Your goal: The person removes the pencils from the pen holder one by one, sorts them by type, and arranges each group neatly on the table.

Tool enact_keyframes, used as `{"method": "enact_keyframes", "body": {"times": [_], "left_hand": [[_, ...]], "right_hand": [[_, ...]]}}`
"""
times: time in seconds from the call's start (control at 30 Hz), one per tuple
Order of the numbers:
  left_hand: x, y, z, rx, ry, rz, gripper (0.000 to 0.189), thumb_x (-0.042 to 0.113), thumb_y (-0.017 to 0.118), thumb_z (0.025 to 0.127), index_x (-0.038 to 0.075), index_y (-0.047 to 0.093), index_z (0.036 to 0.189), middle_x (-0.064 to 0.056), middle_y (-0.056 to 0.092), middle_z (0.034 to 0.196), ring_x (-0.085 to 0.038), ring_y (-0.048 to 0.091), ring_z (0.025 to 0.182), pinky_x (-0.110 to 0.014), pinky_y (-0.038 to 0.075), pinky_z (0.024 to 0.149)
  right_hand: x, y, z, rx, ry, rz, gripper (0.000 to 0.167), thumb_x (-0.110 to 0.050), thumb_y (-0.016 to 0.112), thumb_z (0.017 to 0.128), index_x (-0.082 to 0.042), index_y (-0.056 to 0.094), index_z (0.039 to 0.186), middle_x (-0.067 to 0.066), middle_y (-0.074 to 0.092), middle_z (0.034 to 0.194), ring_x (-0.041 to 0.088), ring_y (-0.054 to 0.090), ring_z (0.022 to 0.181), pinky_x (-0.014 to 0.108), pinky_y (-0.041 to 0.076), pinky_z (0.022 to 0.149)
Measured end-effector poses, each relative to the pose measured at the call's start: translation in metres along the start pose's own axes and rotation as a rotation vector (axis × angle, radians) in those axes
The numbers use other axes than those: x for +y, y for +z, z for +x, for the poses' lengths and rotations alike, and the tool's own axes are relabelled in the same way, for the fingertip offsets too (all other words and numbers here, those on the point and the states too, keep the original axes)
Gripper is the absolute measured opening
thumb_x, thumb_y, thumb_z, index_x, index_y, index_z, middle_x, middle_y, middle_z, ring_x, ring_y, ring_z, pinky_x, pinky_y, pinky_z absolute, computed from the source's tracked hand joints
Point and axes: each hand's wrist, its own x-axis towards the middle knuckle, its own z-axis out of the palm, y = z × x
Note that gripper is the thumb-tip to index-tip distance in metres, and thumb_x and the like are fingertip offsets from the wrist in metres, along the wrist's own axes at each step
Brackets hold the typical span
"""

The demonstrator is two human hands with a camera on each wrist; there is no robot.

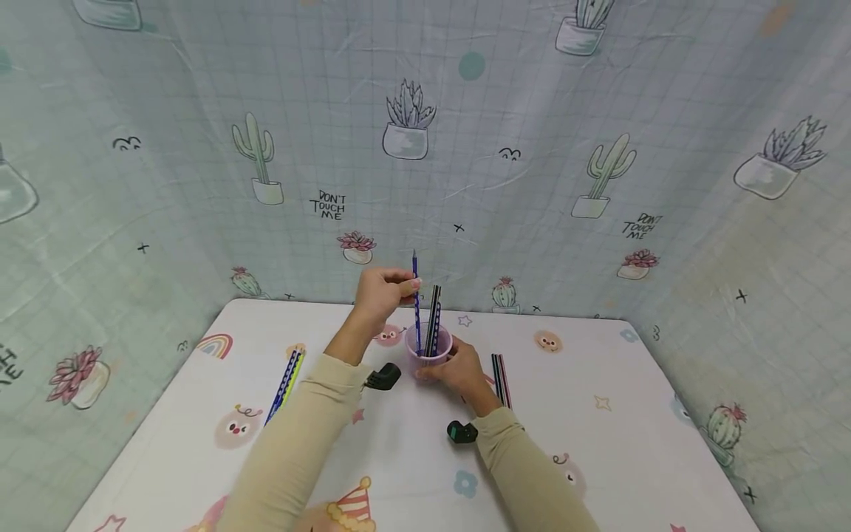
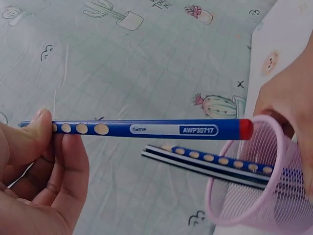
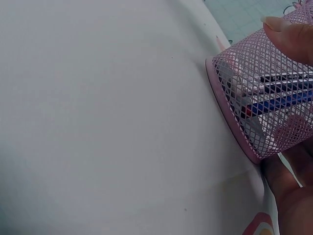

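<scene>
My left hand pinches a blue pencil between thumb and fingers, near its pointed end. The pencil's red end hangs at the rim of a pink mesh cup, as the left wrist view shows. Around the cup's side my right hand curls, thumb in front. Inside the cup stand a blue pencil with pale oval dots and dark striped pencils, leaning together. Through the mesh in the right wrist view, the blue pencil's lower end shows near the cup's base.
Left of the cup, blue and yellow pencils lie on the white patterned table, partly behind the left sleeve. Black and red pencils lie right of the right hand. A cactus-print cloth hangs behind the table.
</scene>
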Motion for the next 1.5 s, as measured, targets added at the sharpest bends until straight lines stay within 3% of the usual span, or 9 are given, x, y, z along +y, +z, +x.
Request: {"method": "enact_keyframes", "body": {"times": [0.33, 0.57, 1.5], "left_hand": [[-0.003, -0.03, -0.001, -0.072, -0.048, 0.079, 0.019, 0.001, 0.071, 0.096, -0.013, 0.071, 0.11, -0.005, 0.07, 0.089, -0.008, 0.068, 0.072, -0.022, 0.064, 0.069], [-0.009, -0.047, -0.002, -0.073, -0.084, 0.179, 0.021, 0.0, 0.07, 0.097, -0.013, 0.071, 0.113, -0.009, 0.071, 0.093, -0.008, 0.067, 0.074, -0.022, 0.064, 0.069], [-0.044, -0.103, -0.023, -0.021, -0.208, 0.36, 0.021, 0.008, 0.071, 0.098, -0.008, 0.073, 0.112, -0.015, 0.075, 0.1, -0.011, 0.068, 0.073, -0.022, 0.064, 0.069]], "right_hand": [[0.0, -0.005, 0.001, 0.011, 0.003, -0.016, 0.083, -0.02, 0.103, 0.06, -0.007, 0.068, 0.134, 0.014, 0.075, 0.125, 0.032, 0.069, 0.121, 0.05, 0.056, 0.108], [0.0, -0.005, 0.002, 0.005, 0.034, -0.021, 0.085, -0.02, 0.102, 0.062, -0.007, 0.066, 0.137, 0.014, 0.074, 0.129, 0.033, 0.067, 0.125, 0.051, 0.054, 0.111], [-0.004, 0.0, -0.005, -0.005, 0.027, 0.014, 0.083, -0.018, 0.102, 0.063, -0.007, 0.066, 0.137, 0.015, 0.072, 0.132, 0.036, 0.065, 0.128, 0.051, 0.052, 0.112]]}}
